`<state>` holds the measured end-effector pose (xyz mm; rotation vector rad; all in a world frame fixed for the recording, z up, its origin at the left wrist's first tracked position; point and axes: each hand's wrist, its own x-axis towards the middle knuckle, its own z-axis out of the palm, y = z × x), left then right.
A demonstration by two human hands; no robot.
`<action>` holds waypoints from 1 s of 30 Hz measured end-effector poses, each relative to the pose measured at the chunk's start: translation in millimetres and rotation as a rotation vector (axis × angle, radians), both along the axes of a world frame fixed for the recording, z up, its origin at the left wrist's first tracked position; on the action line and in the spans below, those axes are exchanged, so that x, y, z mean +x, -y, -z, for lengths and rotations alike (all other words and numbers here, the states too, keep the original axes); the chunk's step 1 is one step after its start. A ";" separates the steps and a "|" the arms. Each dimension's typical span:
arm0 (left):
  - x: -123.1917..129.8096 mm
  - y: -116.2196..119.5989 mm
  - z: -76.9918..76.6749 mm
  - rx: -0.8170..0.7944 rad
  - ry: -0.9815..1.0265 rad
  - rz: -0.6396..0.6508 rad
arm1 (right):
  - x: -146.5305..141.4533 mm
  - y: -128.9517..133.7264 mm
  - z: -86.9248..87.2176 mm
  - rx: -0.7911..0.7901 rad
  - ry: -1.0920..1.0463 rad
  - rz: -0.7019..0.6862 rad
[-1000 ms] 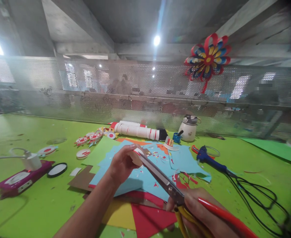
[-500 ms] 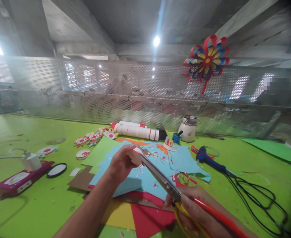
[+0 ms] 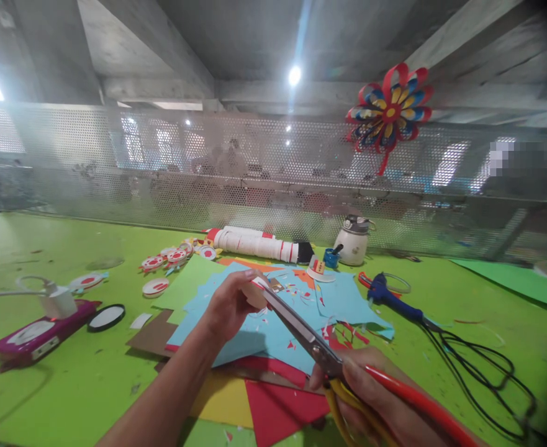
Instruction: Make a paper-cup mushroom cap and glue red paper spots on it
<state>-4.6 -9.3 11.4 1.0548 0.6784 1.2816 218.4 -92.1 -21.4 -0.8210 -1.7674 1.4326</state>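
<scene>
My left hand (image 3: 230,304) pinches a small rounded paper piece (image 3: 256,298), pale with a bit of red at its top edge. The fingers cover part of it. In my right hand (image 3: 370,385) is a pair of scissors (image 3: 317,347) with yellow handles. Their long metal blades look nearly closed, and the tips touch or lie right beside the paper piece. A long red pen-like stick (image 3: 408,391) also rests along my right hand. Below both hands lie light blue paper sheets (image 3: 240,347) strewn with red and white scraps.
To the right are a blue glue gun (image 3: 392,298) and its black cord. Paper rolls (image 3: 259,245), a bottle (image 3: 352,242) and a blue jar (image 3: 331,258) stand behind. On the left are a purple power strip (image 3: 45,332), a tape roll (image 3: 107,317) and decorated paper discs (image 3: 154,287).
Both hands stay in nearly the same place. The scissors' handles and my right hand have shifted very slightly; the blades remain at the paper piece.
</scene>
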 end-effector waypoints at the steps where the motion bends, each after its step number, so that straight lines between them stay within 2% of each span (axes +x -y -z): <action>1: 0.0 -0.2 0.2 0.001 -0.004 -0.003 | 0.1 0.4 1.3 -0.001 -0.004 0.015; 4: -0.1 -1.4 1.7 0.012 -0.005 -0.010 | 0.0 0.9 3.8 0.003 0.034 0.080; 8: 0.5 -2.5 4.1 0.000 0.013 -0.029 | -0.4 -0.2 1.5 0.023 0.128 0.078; 14: 2.0 -6.8 6.1 -0.051 0.057 -0.116 | -3.8 -5.5 -2.2 0.033 0.094 0.097; 18: 0.7 -10.6 6.0 -0.025 0.155 -0.146 | -3.9 -7.4 -1.6 0.079 0.087 0.078; 22: -1.4 -10.3 5.6 0.049 0.268 -0.066 | -2.1 -10.2 5.0 0.004 -0.026 0.056; 26: -2.8 -6.9 5.0 0.165 0.288 0.051 | -2.2 -16.8 12.1 -0.026 -0.181 0.005; 30: -1.8 -3.8 3.3 0.201 0.285 0.080 | -4.7 -18.1 12.5 -0.043 -0.232 -0.035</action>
